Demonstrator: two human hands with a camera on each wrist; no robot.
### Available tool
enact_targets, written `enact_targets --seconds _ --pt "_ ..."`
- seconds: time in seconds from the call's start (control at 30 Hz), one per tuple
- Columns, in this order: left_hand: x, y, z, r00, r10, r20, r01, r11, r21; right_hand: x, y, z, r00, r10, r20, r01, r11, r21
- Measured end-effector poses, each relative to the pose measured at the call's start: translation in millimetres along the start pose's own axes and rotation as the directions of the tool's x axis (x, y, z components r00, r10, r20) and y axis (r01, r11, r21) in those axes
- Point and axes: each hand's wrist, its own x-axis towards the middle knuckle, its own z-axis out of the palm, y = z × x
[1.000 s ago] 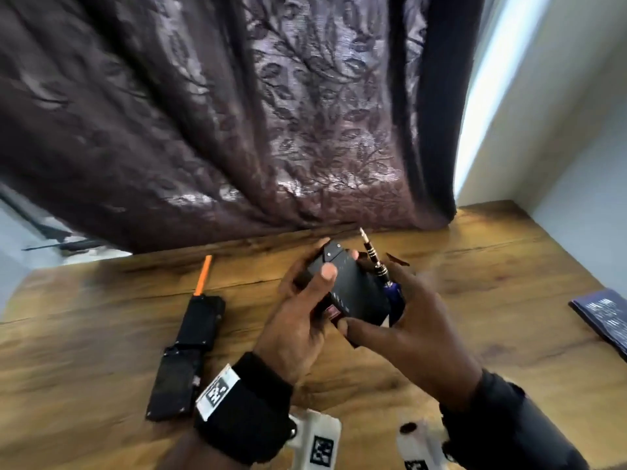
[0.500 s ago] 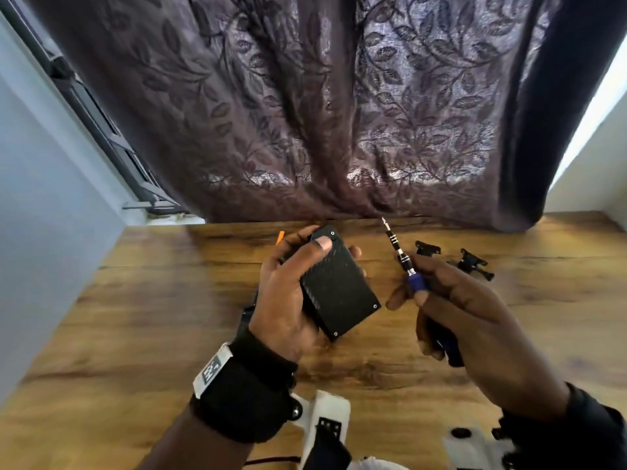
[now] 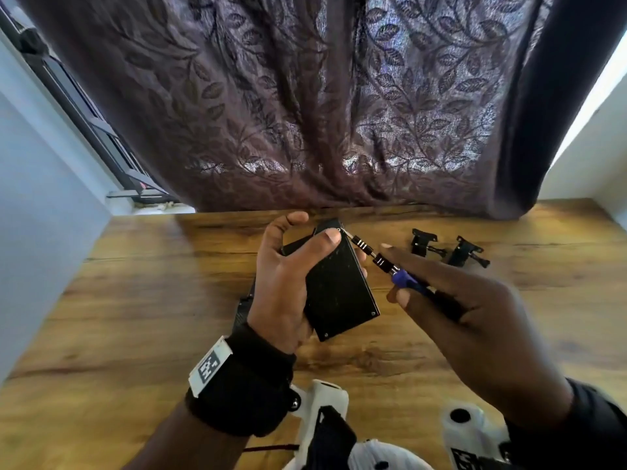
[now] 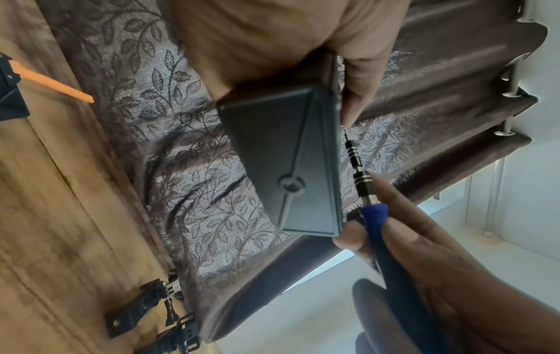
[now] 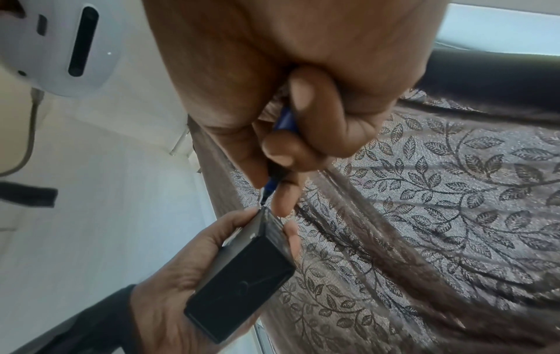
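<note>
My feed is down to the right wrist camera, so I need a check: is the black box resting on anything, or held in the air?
Observer: In the air. The head view shows the left hand gripping the black box above the wooden table.
Operator: Is anything lying near the work?
Observer: Two black mounts lie on the table, beyond the right hand that holds the screwdriver.
Operator: Are there other screws on the face being worked?
Observer: Yes, small screw heads show at its two near corners.
</note>
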Motion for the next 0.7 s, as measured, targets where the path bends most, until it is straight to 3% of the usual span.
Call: enact_targets --seconds 0.7 --pt "5.0 0.3 0.6 0.983 0.166 -0.08 -0.149 0.971 0.186 5.0 -3.3 -2.9 0.998 -0.062 -0.004 0.062 0.994 -0.085"
